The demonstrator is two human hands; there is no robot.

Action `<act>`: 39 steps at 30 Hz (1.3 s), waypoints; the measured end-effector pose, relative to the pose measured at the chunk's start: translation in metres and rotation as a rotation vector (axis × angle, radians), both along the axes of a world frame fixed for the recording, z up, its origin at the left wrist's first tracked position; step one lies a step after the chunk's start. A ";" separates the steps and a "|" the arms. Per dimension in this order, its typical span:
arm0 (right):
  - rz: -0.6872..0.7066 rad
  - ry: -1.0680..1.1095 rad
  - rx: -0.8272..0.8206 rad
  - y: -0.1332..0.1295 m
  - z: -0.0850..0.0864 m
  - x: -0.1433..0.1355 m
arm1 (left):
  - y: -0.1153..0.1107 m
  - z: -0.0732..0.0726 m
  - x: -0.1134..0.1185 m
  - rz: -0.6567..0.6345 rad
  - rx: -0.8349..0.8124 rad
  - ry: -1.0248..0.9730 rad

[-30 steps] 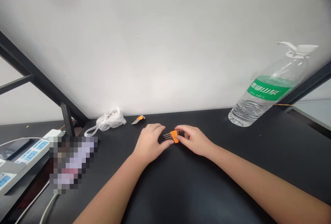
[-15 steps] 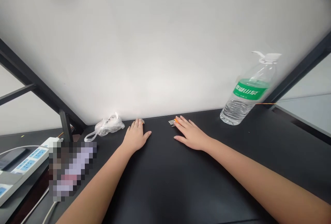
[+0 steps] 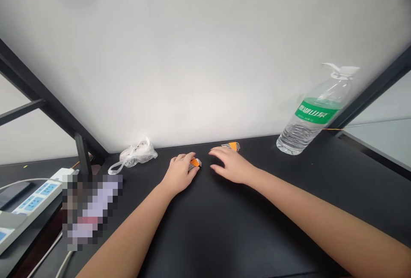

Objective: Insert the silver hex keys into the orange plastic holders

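Observation:
My left hand (image 3: 180,171) is curled around a hex key set (image 3: 195,163) with an orange holder, its thumb and fingers on either side. Part of that set is hidden by the fingers. To the right, my right hand (image 3: 233,165) has its thumb apart from its fingers, and no object shows between them. Just behind the right hand, a second hex key set (image 3: 233,145) in an orange holder lies near the wall, partly covered by the hand.
A large water bottle (image 3: 313,113) with a green label stands at the right back of the black table (image 3: 205,235). On the left are a crumpled plastic bag (image 3: 138,153), a blurred-out purple item (image 3: 99,205) and a white power strip (image 3: 38,201). A pale wall (image 3: 192,55) closes the back.
My left hand has moved right, with its hex key set now between thumb and fingers. The right hand's fingers have bent leftward, and its set lies slightly farther right, more uncovered.

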State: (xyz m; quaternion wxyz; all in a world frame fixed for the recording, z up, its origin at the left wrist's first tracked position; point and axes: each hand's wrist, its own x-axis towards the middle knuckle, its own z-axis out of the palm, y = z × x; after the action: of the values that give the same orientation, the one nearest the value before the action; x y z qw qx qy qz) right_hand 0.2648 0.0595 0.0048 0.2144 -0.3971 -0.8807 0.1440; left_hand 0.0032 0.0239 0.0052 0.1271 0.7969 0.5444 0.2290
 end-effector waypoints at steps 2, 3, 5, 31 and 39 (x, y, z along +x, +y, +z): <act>0.047 0.126 -0.133 0.001 -0.002 -0.022 | 0.001 -0.002 -0.001 0.013 -0.029 -0.062; 0.039 0.186 -0.207 0.002 -0.004 -0.032 | 0.002 -0.002 -0.002 0.013 -0.044 -0.096; -0.001 0.304 -0.342 0.004 -0.009 -0.044 | 0.001 -0.002 -0.003 -0.006 -0.064 -0.170; -0.149 0.878 -0.712 -0.019 -0.008 -0.059 | -0.023 0.009 0.040 0.024 -0.112 -0.461; -0.164 0.963 -0.662 -0.021 -0.009 -0.060 | -0.022 0.009 0.042 0.034 -0.020 -0.371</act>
State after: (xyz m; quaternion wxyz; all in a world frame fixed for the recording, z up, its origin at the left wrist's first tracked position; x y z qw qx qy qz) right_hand 0.2052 0.0387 -0.0038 0.4651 -0.3996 -0.5589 0.5582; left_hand 0.0449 0.0016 0.0141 0.2293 0.7304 0.5273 0.3686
